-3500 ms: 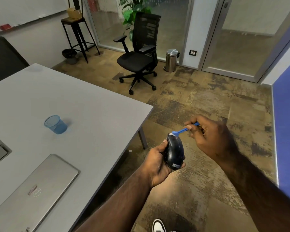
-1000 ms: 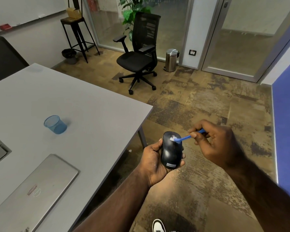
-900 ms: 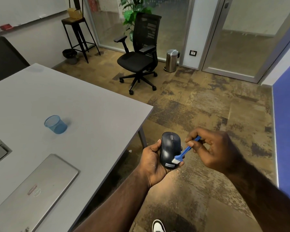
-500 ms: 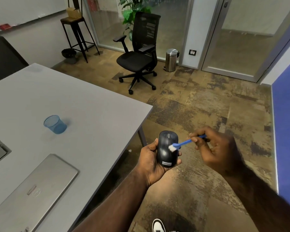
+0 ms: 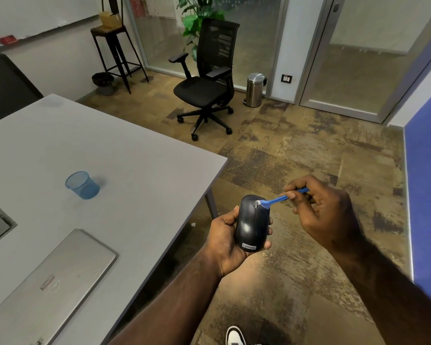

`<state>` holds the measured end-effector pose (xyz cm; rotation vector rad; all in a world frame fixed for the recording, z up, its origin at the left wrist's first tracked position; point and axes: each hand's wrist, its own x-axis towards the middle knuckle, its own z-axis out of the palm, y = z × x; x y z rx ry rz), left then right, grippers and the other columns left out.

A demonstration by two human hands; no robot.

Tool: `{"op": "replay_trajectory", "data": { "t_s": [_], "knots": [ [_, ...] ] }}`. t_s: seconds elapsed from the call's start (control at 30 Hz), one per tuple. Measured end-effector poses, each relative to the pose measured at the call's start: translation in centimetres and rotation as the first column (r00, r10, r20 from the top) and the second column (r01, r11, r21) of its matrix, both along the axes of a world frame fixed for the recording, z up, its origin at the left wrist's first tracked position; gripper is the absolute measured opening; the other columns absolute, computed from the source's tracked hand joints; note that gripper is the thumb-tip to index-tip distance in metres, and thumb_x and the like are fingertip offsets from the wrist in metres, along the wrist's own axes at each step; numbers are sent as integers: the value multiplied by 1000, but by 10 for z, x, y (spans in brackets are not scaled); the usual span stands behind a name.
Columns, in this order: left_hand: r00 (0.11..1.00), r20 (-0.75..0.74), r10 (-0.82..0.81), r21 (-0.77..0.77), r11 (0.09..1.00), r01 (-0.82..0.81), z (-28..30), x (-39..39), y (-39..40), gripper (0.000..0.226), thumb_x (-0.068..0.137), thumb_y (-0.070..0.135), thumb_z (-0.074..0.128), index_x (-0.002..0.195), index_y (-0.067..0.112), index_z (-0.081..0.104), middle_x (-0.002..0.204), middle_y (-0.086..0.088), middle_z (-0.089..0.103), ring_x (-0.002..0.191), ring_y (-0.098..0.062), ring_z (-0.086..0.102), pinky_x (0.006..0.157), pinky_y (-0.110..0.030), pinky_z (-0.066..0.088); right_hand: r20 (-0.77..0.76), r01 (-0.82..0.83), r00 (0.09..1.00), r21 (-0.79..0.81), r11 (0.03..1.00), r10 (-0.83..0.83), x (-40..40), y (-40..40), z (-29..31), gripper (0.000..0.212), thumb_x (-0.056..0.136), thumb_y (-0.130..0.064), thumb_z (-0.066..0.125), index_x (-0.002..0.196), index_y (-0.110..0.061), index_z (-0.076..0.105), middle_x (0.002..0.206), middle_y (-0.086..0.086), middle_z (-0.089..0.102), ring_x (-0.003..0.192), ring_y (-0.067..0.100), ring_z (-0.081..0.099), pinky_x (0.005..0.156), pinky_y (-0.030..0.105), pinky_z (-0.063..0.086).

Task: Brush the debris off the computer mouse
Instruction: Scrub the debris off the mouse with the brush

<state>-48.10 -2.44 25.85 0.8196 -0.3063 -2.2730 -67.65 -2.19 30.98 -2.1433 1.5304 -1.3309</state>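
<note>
A black computer mouse lies top up in my left hand, which grips it from below with thumb on its left side and fingertips curled round its right side. My right hand pinches the handle of a small blue brush. The brush's pale bristles touch the mouse near its scroll wheel, at the far end. Both hands are held over the carpet, to the right of the grey table.
On the table lie a shut silver laptop and a blue mesh cup. A black office chair and a steel bin stand farther back. My white shoe shows at the bottom edge.
The brush has swept over the mouse's top, down to its near end and back up to the scroll wheel. My left hand turned the mouse from tilted sideways to top up.
</note>
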Motion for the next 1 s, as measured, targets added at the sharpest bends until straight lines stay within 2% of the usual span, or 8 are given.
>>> {"op": "replay_trajectory", "data": {
  "t_s": [0.07, 0.17, 0.3, 0.47, 0.63, 0.8, 0.93, 1.0],
  "knots": [
    [1000, 15, -7, -6, 1000, 7, 1, 1, 0, 59, 98, 43, 34, 130, -1, 57, 108, -22, 63, 90, -32, 61, 65, -41, 57, -6, 30, 1000, 1, 1000, -30, 1, -3, 1, 9, 95, -27, 56, 99, -28, 64, 71, -14, 66, 54, 14, 66, 43, 37, 53],
    [998, 51, -25, -33, 999, 27, 4, -2, 1, 57, 91, 42, 44, 127, 0, 60, 107, -21, 64, 88, -32, 63, 66, -41, 57, 0, 44, 999, 32, 999, -44, 3, -6, 2, 10, 95, -28, 56, 100, -31, 63, 67, -3, 68, 52, 21, 66, 43, 41, 53],
    [996, 83, -14, -36, 999, 17, 7, -5, 2, 59, 86, 43, 48, 127, 1, 59, 108, -22, 63, 88, -32, 63, 66, -41, 56, -82, -96, 992, 11, 995, 96, 14, 0, 8, 8, 94, -29, 56, 99, -29, 63, 72, -16, 65, 55, 9, 66, 43, 30, 51],
    [995, 99, -22, -31, 999, 25, 8, -3, 4, 59, 87, 43, 47, 125, 0, 61, 110, -22, 63, 88, -32, 64, 66, -40, 56, -133, 76, 988, -15, 997, -77, 12, -6, 9, 9, 94, -21, 61, 98, -20, 69, 73, -9, 70, 51, 9, 59, 41, 31, 50],
    [992, 124, 0, -20, 1000, 3, 5, -3, 3, 55, 97, 42, 36, 124, 0, 60, 109, -23, 62, 87, -32, 63, 67, -40, 56, -115, -111, 987, 11, 994, 111, 10, 2, 10, 11, 94, -25, 58, 96, -22, 68, 69, -28, 58, 52, 5, 62, 43, 27, 48],
    [998, 67, 9, -2, 1000, -9, 4, -2, 2, 59, 99, 43, 33, 128, -2, 58, 108, -22, 63, 86, -32, 62, 65, -39, 56, -111, 113, 987, 1, 994, -113, -3, -2, 3, 12, 94, -26, 57, 98, -24, 68, 60, -13, 59, 43, 4, 51, 35, 28, 44],
    [998, 51, 45, 23, 999, -47, 2, 0, -1, 59, 98, 42, 33, 129, -2, 57, 106, -24, 62, 84, -32, 61, 64, -39, 56, -45, -117, 992, 8, 993, 117, -4, 9, 0, 13, 93, -31, 56, 97, -24, 66, 74, -16, 66, 53, 5, 63, 41, 30, 50],
    [997, 47, 55, 27, 998, -56, 0, 1, -1, 58, 98, 41, 34, 129, -2, 57, 105, -24, 63, 83, -32, 62, 63, -39, 56, -28, -132, 991, 9, 991, 133, -4, 9, 1, 9, 92, -30, 58, 96, -26, 65, 74, -18, 66, 53, 3, 62, 41, 29, 50]
  ]
}}
